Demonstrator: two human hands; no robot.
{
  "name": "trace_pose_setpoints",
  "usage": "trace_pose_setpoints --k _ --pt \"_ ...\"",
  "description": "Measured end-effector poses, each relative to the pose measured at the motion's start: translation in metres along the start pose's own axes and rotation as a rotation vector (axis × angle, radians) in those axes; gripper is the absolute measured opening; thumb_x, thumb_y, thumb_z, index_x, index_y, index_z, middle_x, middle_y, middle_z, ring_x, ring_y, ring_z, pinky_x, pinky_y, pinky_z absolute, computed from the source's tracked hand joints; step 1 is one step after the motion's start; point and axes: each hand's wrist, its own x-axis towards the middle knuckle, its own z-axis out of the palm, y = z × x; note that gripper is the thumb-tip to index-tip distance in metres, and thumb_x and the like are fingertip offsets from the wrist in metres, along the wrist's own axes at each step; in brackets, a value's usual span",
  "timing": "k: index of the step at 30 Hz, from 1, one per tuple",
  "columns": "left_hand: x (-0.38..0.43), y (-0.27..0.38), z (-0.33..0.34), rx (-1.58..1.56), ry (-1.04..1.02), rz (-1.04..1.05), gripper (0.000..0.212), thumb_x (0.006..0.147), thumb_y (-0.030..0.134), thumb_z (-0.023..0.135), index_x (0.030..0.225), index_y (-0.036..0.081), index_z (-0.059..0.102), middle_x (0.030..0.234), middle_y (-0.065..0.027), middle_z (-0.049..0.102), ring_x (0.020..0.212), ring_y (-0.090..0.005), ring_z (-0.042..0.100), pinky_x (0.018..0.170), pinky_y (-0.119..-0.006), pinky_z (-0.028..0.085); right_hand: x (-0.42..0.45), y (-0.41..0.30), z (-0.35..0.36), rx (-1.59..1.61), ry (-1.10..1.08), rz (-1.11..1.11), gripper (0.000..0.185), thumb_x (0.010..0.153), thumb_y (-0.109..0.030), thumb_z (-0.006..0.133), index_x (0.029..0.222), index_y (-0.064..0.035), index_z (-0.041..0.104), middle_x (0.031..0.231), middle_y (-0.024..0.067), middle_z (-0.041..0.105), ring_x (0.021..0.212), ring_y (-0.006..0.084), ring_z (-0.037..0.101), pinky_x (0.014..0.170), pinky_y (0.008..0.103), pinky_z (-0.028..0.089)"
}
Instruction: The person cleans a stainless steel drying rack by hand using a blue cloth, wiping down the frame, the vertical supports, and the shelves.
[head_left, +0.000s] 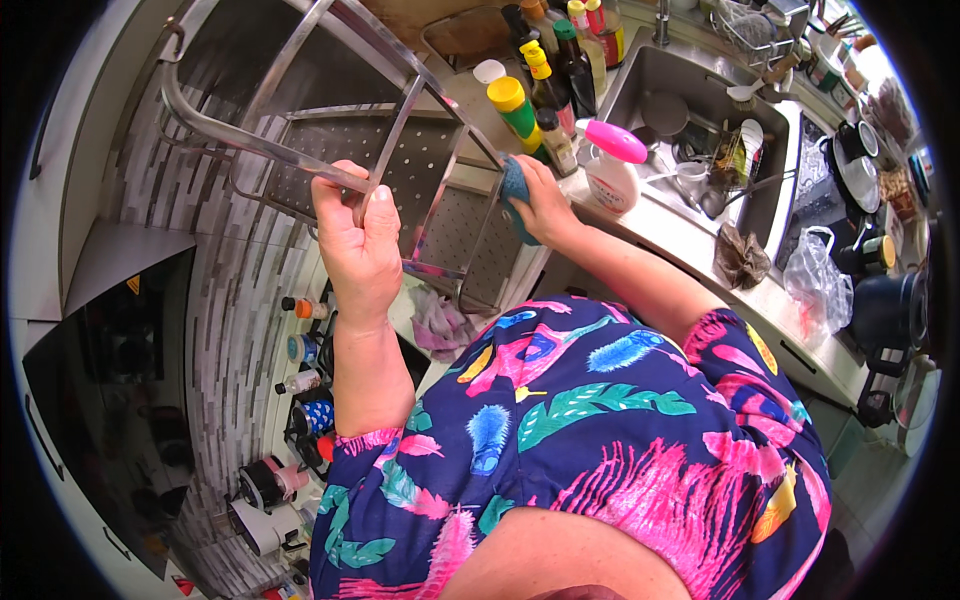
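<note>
My left hand (362, 251) grips a bar of a stainless-steel rack (255, 146), thumb pressed over the joint. The rack is held tilted up in front of the tiled wall and has perforated metal shelves (337, 154). In my right hand (546, 202) is a blue scrubbing cloth or sponge (516, 184), which meets the rack's right-hand edge. Just right of that hand stands a white spray bottle (611, 180) with a pink head. How the rack's lower end is supported cannot be made out.
Several sauce bottles (551, 82) crowd the counter behind my right hand. A steel sink (784, 139) holds dishes and utensils. A crumpled cloth (441, 322) lies below the rack. Plastic bags (816, 277) and a dark pot (889, 307) sit to the right.
</note>
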Motion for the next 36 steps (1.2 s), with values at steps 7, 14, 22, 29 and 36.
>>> trace_pose_setpoints --k 7,14,22,29,36 --pt "-0.003 0.008 0.008 0.037 -0.012 -0.005 0.019 0.098 0.003 0.047 0.115 0.008 0.04 0.069 0.0031 0.038 0.054 -0.0036 0.034 0.045 -0.02 0.025 -0.004 0.028 0.012 -0.23 0.0 0.033 0.031 0.075 -0.015 0.072 0.101 -0.0042 0.057 0.099 0.0145 0.058 0.094 0.0366 0.055 0.079 0.0458 0.048" --pt "0.0 0.009 0.011 -0.034 0.016 -0.066 0.018 0.096 0.003 0.052 0.11 0.007 0.042 0.085 0.0026 0.044 0.07 -0.0029 0.042 0.061 -0.018 0.037 -0.036 0.066 0.025 -0.714 -0.249 0.239 0.029 0.077 -0.022 0.069 0.099 -0.0044 0.061 0.097 0.014 0.063 0.093 0.0303 0.062 0.076 0.0414 0.053" --pt "-0.002 0.0 0.0 0.143 0.017 0.038 0.016 0.098 0.007 0.05 0.111 0.008 0.042 0.068 0.0051 0.041 0.054 -0.0021 0.036 0.047 -0.019 0.027 -0.049 -0.017 -0.025 -0.533 -0.382 0.092 0.027 0.079 -0.009 0.058 0.105 0.0 0.058 0.097 0.0189 0.06 0.09 0.0327 0.063 0.075 0.0407 0.054" --pt "0.002 -0.002 0.007 0.071 0.035 0.059 0.014 0.098 0.007 0.052 0.109 0.009 0.043 0.071 0.0045 0.044 0.055 -0.0022 0.038 0.048 -0.018 0.029 0.031 -0.118 -0.054 -0.717 -0.123 -0.331 0.041 0.075 -0.01 0.061 0.115 -0.0068 0.054 0.102 0.0141 0.05 0.088 0.0282 0.055 0.064 0.0361 0.053" --pt "-0.003 0.002 0.014 0.227 0.105 0.103 0.023 0.096 0.004 0.056 0.117 0.003 0.046 0.085 0.0015 0.052 0.071 -0.0042 0.046 0.065 -0.019 0.039 0.043 -0.093 -0.028 -0.954 -0.456 0.031 0.041 0.086 -0.01 0.057 0.126 -0.0113 0.055 0.099 0.015 0.056 0.087 0.0282 0.063 0.066 0.0364 0.056"
